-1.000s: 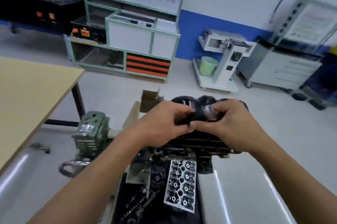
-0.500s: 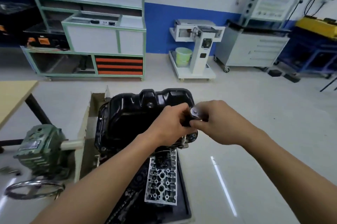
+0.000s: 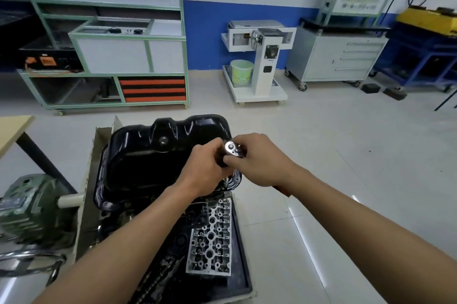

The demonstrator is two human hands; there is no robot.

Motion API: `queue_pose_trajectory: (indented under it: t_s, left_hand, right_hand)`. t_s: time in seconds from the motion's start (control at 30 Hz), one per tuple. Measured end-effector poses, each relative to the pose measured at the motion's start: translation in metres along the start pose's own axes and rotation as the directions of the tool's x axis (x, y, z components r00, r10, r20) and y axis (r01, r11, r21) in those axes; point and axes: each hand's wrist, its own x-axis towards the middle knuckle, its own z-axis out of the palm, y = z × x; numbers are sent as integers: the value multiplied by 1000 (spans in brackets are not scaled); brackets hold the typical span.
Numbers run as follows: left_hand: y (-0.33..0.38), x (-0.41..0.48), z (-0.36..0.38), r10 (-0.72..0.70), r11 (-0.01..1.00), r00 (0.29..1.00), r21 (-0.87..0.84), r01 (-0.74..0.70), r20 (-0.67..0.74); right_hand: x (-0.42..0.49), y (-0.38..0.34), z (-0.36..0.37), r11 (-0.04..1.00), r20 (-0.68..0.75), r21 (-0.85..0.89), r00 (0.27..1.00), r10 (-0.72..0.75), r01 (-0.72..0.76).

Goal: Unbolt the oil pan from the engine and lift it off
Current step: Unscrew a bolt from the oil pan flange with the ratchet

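- Both hands are now working at the near right corner of the glossy black stamped-steel oil pan (image 3: 153, 162). A second ago they were bunched over the middle of it and hiding most of it.
- The left hand (image 3: 202, 170) is curling its fingers round the dark stem under the head of the chrome ratchet wrench (image 3: 232, 148). The right hand (image 3: 259, 162) is gripping the tool from the other side, so both hands are busy holding it.
- The round shiny head is facing up in plain sight now, where before it was just a blurry glint between the fingers.
- The pan is sitting on top of the dark engine (image 3: 202, 204), flange down all round as far as I can see, so I'm guessing it's still bolted on.
- There's a small bolt head (image 3: 225, 180) showing on the flange right under the hands. Looks to me like they're lining the tool up on that corner, so lift-off isn't happening yet.
- The silver aluminium cylinder head (image 3: 210, 237) is lying in the black tray (image 3: 243, 266) below, out of the way.
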Motion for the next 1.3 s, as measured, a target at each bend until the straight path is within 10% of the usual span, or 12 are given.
queue_pose_trajectory:
  t_s: [0.4, 0.77, 0.93, 1.1, 1.3]
  left_hand:
    - [-1, -12, 10, 37, 999, 990, 45, -32, -134]
    - [-11, -3, -8, 47, 996, 996, -80, -41, 74]
    - [-9, 4, -26, 95, 981, 974, 144, -126, 206]
    - [-4, 11, -27, 132, 970, 933, 149, -191, 335]
    - [-12, 11, -19, 80, 964, 918, 203, -170, 389]
  right_hand:
    - [6, -11, 6, 946, 137, 211, 965, 222, -247]
    - [23, -17, -12, 880, 356, -458, 933, 54, 124]
    - [24, -26, -16, 587, 375, -734, 924, -70, 343]
    - [25, -28, -27, 359, 435, -800, 877, -203, 480]
    - [24, -21, -26, 349, 439, -772, 843, -310, 531]
